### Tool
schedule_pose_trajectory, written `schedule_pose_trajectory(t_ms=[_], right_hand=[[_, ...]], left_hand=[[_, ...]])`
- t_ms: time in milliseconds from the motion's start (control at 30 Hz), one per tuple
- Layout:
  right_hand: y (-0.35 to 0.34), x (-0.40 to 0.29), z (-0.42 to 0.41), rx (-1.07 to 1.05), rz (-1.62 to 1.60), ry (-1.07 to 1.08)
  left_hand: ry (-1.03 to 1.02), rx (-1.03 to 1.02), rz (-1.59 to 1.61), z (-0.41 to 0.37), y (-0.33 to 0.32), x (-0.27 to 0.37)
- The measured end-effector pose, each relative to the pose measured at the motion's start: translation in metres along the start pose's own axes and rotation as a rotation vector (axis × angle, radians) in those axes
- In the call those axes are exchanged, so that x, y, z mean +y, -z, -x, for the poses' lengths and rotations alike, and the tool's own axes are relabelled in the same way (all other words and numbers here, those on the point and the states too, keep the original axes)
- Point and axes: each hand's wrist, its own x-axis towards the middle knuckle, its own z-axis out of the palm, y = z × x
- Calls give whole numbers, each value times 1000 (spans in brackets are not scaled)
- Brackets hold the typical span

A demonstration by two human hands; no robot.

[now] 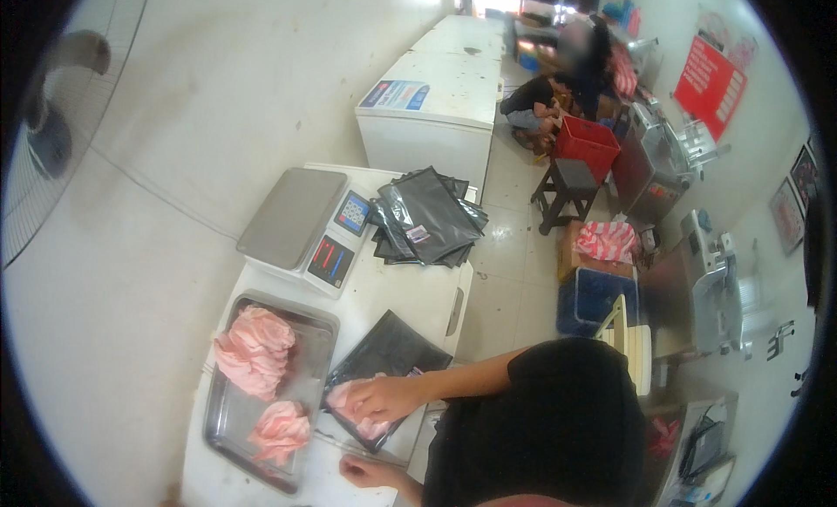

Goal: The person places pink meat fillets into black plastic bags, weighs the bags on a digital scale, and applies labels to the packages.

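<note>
My right hand rests on thin pink meat slices at the near end of a black plastic bag; whether they lie on or inside it is unclear. My left hand is loosely curled beside the bag's lower corner, with nothing visible in it. Left of the bag, a metal tray holds a large pile of pink meat slices and a smaller pile. Above the tray stands a digital scale with a bare plate. Several black plastic bags are stacked beside it.
A white chest freezer stands beyond the worktop. On the right are a dark stool, a red crate, a blue bin and metal slicing machines. A person crouches by the crate; another is behind.
</note>
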Motion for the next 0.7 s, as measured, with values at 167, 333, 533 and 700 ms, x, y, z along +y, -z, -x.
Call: schedule_pose_trajectory(t_ms=[167,333,533,700], right_hand=[[-5,-7,5,-3,62,-21],[0,-9,7,13,16,-60],[6,-10,8,2,70,-127],[27,0,5,18,181,-106]], left_hand=[[-35,-8,4,-2,7,2],[-60,-87,-66,1,21,22],[-120,-154,-136,8,46,27],[-143,-145,-184,4,67,4]])
